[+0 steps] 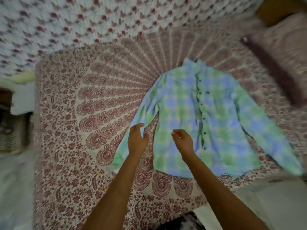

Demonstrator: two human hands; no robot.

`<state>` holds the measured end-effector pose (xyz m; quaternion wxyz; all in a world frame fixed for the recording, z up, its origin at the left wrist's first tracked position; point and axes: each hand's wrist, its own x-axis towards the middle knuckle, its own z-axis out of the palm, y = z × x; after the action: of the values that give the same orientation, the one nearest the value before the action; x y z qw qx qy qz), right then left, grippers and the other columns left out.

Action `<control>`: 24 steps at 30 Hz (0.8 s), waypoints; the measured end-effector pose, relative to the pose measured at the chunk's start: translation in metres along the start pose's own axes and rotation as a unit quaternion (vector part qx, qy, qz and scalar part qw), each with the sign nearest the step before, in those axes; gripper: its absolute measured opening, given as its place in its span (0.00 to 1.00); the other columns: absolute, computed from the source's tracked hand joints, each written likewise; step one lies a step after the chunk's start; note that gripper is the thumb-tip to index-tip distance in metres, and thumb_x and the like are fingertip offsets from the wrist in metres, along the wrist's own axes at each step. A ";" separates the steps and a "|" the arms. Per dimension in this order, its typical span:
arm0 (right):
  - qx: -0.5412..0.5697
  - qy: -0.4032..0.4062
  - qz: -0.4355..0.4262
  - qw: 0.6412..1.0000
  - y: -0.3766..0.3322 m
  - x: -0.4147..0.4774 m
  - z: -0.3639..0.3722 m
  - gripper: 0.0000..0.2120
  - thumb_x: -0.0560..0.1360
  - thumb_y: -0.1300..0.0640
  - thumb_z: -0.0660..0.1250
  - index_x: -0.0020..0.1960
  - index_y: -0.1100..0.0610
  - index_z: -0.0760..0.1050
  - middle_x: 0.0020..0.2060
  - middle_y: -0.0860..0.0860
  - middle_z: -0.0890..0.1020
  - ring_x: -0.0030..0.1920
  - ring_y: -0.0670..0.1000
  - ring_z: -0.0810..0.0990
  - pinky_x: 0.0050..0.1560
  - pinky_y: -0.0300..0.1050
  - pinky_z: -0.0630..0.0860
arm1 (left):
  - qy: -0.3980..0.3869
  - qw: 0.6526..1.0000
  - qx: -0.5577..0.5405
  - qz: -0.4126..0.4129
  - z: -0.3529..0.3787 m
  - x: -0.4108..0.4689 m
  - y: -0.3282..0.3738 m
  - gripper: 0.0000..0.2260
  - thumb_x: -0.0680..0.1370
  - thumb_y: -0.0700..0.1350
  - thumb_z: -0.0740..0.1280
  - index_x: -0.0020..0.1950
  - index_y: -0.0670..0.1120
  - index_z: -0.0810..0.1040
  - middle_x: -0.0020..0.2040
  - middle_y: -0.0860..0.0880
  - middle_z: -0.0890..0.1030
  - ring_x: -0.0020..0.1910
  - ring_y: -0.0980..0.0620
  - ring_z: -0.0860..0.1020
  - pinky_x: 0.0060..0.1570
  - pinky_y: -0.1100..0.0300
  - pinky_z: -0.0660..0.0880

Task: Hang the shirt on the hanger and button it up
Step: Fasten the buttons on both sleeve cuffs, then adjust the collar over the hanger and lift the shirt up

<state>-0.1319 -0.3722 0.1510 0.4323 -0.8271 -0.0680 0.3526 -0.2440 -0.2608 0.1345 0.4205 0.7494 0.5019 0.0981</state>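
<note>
Reaching forward over the bed, both bare arms extend from the lower edge of the view toward the shirt. The left hand (137,140) has its grip spread, thumb and fingers curved apart with nothing between them, hovering at the gap between the shirt's near sleeve and its body. The right hand (182,140) is loosely curled, fingertips drawn near the thumb but holding nothing visible; blur makes it hard to tell whether they touch. It hangs over the lower left part of the shirt front.

The shirt (214,117), a blue-and-green check with long sleeves, lies flat and face up on the bedspread (93,113), collar pointing away toward the upper right and hem nearest the arms. Its placket runs down the middle with a row of dark buttons (202,104); the two fronts lie together along that line. One sleeve stretches down to the left beside the left hand, the other trails to the far right.

The bedspread carries a maroon fan-shaped print. A pillow (282,52) sits at the upper right, well apart from the hands. The whole view is motion-blurred.
</note>
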 end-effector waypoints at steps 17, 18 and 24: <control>0.011 0.033 -0.052 0.998 -0.050 0.225 -0.187 0.08 0.77 0.58 0.61 0.52 0.59 0.76 0.49 0.58 0.80 0.53 0.59 0.78 0.56 0.52 0.74 | 0.026 0.994 0.070 0.083 0.159 0.162 0.198 0.16 0.75 0.42 0.67 0.63 0.44 0.72 0.68 0.42 0.66 0.65 0.42 0.69 0.58 0.48 0.70; 0.005 0.029 -0.052 0.998 -0.054 0.244 -0.194 0.08 0.77 0.58 0.61 0.51 0.58 0.76 0.49 0.58 0.80 0.52 0.59 0.78 0.55 0.53 0.74 | 0.021 0.994 0.073 0.076 0.169 0.175 0.207 0.16 0.75 0.42 0.67 0.63 0.43 0.72 0.68 0.42 0.66 0.64 0.42 0.70 0.58 0.48 0.70; -0.004 0.006 -0.046 0.999 -0.072 0.334 -0.205 0.09 0.76 0.57 0.62 0.52 0.58 0.77 0.48 0.59 0.81 0.51 0.60 0.79 0.55 0.57 0.76 | 0.005 0.992 0.103 0.069 0.205 0.243 0.237 0.16 0.76 0.43 0.66 0.63 0.44 0.72 0.67 0.42 0.66 0.64 0.43 0.70 0.56 0.49 0.72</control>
<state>0.2613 -0.3250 0.1087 0.4451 -0.8269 -0.1047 0.3274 0.1472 -0.2006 0.1124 0.3310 0.8213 0.4581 0.0784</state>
